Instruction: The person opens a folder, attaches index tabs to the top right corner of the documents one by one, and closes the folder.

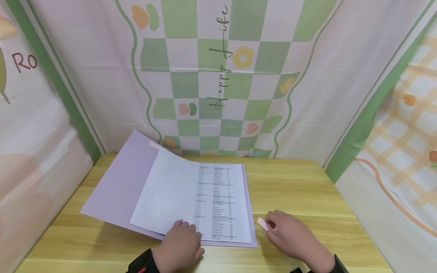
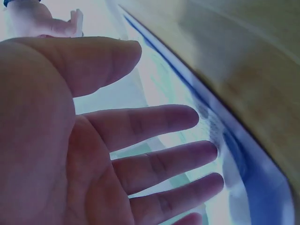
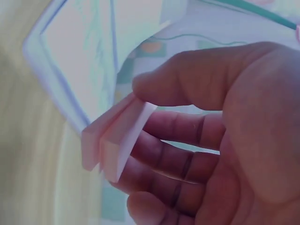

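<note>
A purple folder (image 1: 119,185) lies open on the table with its cover tilted up at the left. Inside it, a blank white page (image 1: 167,189) is turned to the left of a sheet printed with columns of text (image 1: 223,204). My left hand (image 1: 182,242) rests at the folder's lower edge by the fold, its fingers fairly straight in the left wrist view. To the right of the folder, my right hand (image 1: 290,233) pinches a small pad of pink sticky notes (image 3: 124,136) between thumb and fingers. The pad appears parted into two layers.
A pink strip (image 1: 155,145) shows at the top of the turned page. The wooden table (image 1: 290,185) extends right of the folder. Patterned cloth (image 1: 218,76) hangs behind the table and down both sides.
</note>
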Available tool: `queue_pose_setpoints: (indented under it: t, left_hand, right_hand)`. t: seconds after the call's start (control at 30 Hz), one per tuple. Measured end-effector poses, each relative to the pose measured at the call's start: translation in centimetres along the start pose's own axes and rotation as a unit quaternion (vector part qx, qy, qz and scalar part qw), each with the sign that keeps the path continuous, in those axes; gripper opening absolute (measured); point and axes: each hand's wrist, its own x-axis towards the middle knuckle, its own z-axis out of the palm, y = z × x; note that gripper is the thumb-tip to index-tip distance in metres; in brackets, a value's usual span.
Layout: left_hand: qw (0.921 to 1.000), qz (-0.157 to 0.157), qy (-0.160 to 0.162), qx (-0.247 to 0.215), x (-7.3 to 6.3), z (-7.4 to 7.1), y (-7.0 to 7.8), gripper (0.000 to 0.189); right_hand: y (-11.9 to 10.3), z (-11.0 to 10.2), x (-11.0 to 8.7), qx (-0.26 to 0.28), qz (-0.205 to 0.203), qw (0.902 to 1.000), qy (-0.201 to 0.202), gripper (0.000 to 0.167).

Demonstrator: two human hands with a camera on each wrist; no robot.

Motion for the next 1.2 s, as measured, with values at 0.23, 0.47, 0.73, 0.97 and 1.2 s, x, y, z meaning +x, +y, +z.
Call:
queue_pose_setpoints:
  t: [0.23,0.47,0.73,0.97,1.2]
  left_hand:
    - [0.9958,0.059,0.055,-0.045,1.4,-1.0,0.1,0.022]
    - [0.9668,0.079,0.144,-0.196,2.7,-2.3,0.8,0.025]
    - [0.8767,0.006,0.172,-0.449,3.3,-3.2,1.6,0.038]
    - [0.7905,-0.001,0.155,-0.592,3.4,-3.6,1.7,0.037]
    - [0.7626,0.004,0.156,-0.628,3.3,-3.8,1.5,0.027]
  right_hand:
    - [-2.3,-1.1,1.7,0.017,-0.031,0.9984,0.043,0.010]
    - [-4.3,-1.8,2.8,0.065,-0.048,0.9946,0.065,0.010]
    - [-6.8,-1.9,3.3,0.156,-0.071,0.9801,0.101,0.009]
    - [-8.4,-1.3,3.5,0.184,-0.098,0.9692,0.131,0.004]
    - [-9.1,-1.1,3.5,0.198,-0.108,0.9665,0.122,0.013]
